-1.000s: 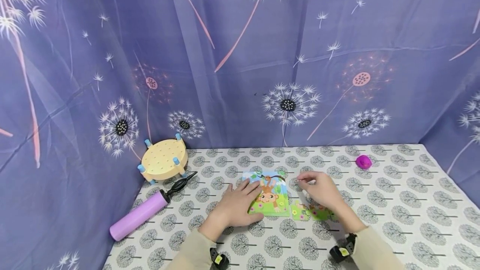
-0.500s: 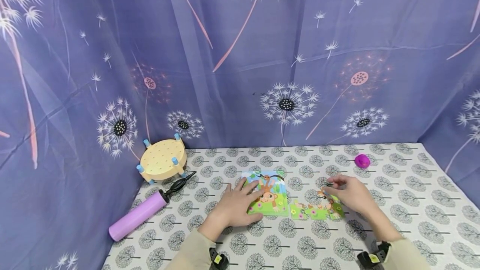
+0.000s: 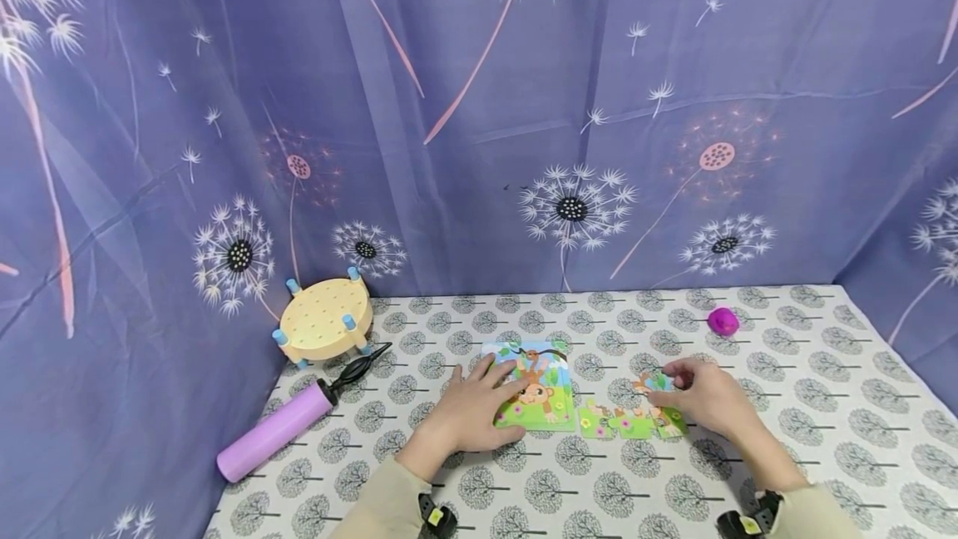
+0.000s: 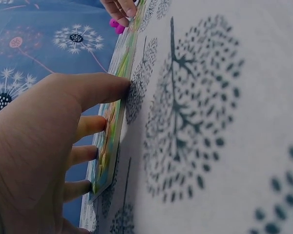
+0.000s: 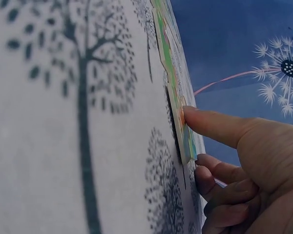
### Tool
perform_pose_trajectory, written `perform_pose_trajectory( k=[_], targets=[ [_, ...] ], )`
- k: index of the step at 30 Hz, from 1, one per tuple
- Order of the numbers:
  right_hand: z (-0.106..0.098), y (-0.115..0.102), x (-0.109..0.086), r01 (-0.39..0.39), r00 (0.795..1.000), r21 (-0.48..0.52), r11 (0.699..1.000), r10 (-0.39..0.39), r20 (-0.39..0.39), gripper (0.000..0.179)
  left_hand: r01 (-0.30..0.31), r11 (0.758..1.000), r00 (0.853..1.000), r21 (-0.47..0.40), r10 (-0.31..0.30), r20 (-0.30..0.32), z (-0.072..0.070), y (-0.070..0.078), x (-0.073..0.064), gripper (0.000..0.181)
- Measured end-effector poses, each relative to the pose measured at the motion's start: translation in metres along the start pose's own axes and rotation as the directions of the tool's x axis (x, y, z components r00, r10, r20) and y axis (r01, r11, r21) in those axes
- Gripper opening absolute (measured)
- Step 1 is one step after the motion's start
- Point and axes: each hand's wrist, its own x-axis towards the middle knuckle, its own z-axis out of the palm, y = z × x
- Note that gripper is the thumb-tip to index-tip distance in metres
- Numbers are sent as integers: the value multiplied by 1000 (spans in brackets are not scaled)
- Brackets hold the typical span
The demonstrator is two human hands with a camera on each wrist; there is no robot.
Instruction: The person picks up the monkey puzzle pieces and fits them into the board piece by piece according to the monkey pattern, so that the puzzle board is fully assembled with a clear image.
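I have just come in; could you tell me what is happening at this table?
A person is handling a small jigsaw. It lies partly assembled, just right of a monkey picture, on which the left hand rests. At the right end of the jigsaw, the right hand pinches a loose-edged piece. I cannot tell whether that piece is fully fitted.

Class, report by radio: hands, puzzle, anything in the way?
Left hand resting on monkey picture. Right hand pinching puzzle piece, beside other pieces. Purple toy lies apart, beyond right hand; no obstruction seen.
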Motion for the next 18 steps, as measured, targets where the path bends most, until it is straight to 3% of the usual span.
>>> perform_pose_trajectory(
  k=[10,18],
  targets=[
    [-2,-4,1,-49,999,19,999,49,10,72,0,1000,1000,-3,0,-16,1,0,2,78],
    [-1,4,0,22,999,67,998,-21,-24,60,-7,1000,1000,0,7,-20,0,1,2,77]
  ],
)
